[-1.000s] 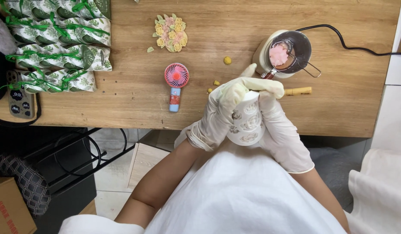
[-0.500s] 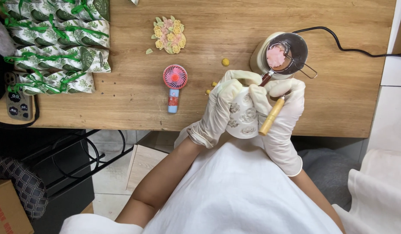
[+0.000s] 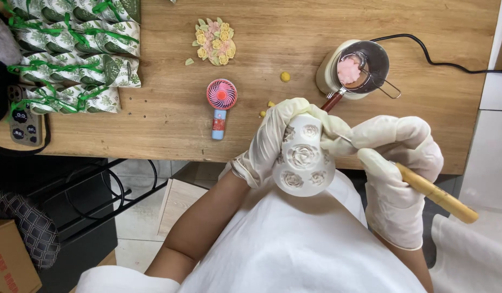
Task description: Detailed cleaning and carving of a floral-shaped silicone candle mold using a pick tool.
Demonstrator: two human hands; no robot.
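Scene: wooden table (image 3: 169, 116) seen from above, its near edge crossing the frame; a person in a white garment works at that edge with both hands in pale disposable gloves.

Left hand (image 3: 275, 141): curled around the left side and top of a white silicone mould (image 3: 303, 157), fingers wrapped over its upper rim, gripping it.

Mould: rounded, with rose-shaped cavities facing up; held just off the table's near edge, at about 5 o'clock from the table's middle, above the person's lap.

Right hand (image 3: 395, 163): closed around a wooden-handled tool (image 3: 435, 192); the handle runs out toward 4 o'clock, and a thin metal tip points toward 10 o'clock and meets the mould's upper right edge.

Melting pot (image 3: 357, 68): at 12 o'clock from the right hand, a small round pot on the table holding a pink lump; a dark cable (image 3: 446, 62) trails from it toward 3 o'clock, and a reddish-brown handle slants down toward the gloved fingers.

Handheld fan (image 3: 220, 106): pink head, blue grip, lying flat at 9 o'clock from the mould, well apart from it.

Flower cluster (image 3: 214, 40): yellow, pink and green moulded blooms at 12 o'clock from the fan; small yellow bits (image 3: 284, 76) lie scattered between it and the pot.

Wrapped parcels (image 3: 72, 51): leaf-printed packets tied with green ribbon, stacked at the table's 10 o'clock corner.

Phone (image 3: 24, 116): lying beside the parcels at the far left edge.
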